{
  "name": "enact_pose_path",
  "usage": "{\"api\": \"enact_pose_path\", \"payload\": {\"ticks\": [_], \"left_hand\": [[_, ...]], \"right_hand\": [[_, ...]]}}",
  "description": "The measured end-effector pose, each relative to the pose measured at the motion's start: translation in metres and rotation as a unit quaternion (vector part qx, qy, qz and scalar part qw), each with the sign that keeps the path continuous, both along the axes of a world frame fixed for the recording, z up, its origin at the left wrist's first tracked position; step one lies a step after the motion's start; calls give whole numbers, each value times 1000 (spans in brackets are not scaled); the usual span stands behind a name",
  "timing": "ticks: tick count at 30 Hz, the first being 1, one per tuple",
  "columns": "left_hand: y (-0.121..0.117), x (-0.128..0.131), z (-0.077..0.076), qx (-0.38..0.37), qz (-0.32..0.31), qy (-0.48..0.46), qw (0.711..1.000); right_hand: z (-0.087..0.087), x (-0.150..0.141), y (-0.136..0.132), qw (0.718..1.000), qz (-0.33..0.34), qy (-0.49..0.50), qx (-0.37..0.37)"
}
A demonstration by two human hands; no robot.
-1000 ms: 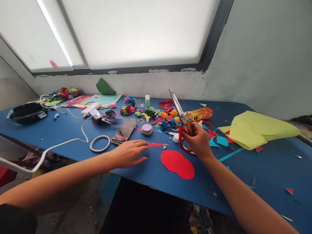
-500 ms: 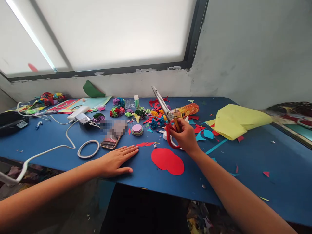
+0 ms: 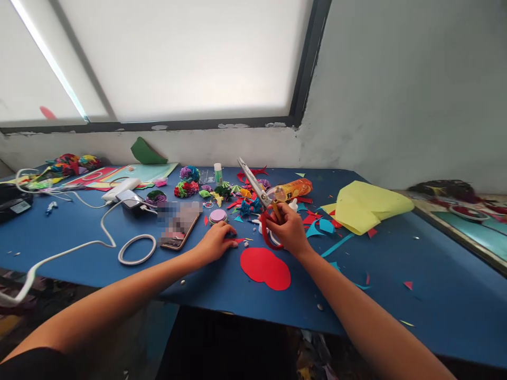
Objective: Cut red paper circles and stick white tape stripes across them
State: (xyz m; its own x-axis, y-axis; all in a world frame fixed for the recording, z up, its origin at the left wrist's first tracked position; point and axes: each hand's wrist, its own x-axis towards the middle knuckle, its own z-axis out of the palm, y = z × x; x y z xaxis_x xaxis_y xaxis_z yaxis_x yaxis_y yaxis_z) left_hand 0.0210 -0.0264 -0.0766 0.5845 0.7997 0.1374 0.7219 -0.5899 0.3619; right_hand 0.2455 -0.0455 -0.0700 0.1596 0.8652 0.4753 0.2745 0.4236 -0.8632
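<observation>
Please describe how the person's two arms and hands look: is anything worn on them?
Both arms are bare from hand to above the elbow. The left hand and right hand show no gloves, and no rings, watch or bracelets that I can see. A dark sleeve edge appears only at the left upper arm.

Tabletop (image 3: pixel 396 274) layout, seen from the near edge

The paper circles (image 3: pixel 265 268) lie on the tabletop near its front edge, between the left hand (image 3: pixel 216 243) and the right hand (image 3: pixel 289 232). The scissors (image 3: pixel 259 198) stand in the right hand above them, blades slanting up and to the left. Left of the left hand lies the phone (image 3: pixel 178 229), then the cable ring (image 3: pixel 137 249) further left. The stacked discs (image 3: pixel 217 216) sit just behind the left hand. Behind the scissors lie paper flowers (image 3: pixel 188 182) and scraps; the folded sheet (image 3: pixel 364 206) lies far right, near the wall.
</observation>
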Motion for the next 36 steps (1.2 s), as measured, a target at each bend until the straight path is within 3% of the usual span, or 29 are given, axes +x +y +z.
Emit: {"api": "enact_pose_path", "payload": {"ticks": [7, 17, 28, 36], "left_hand": [[9, -6, 0, -15, -15, 4, 1000], [6, 3, -2, -27, 12, 54, 998], [11, -16, 10, -29, 21, -3, 999], [5, -12, 11, -3, 45, -13, 999]], "right_hand": [[5, 0, -2, 1000, 0, 3, 5], [3, 0, -2, 1000, 14, 5, 16], [12, -2, -5, 1000, 4, 0, 27], [10, -3, -5, 999, 9, -9, 33]]}}
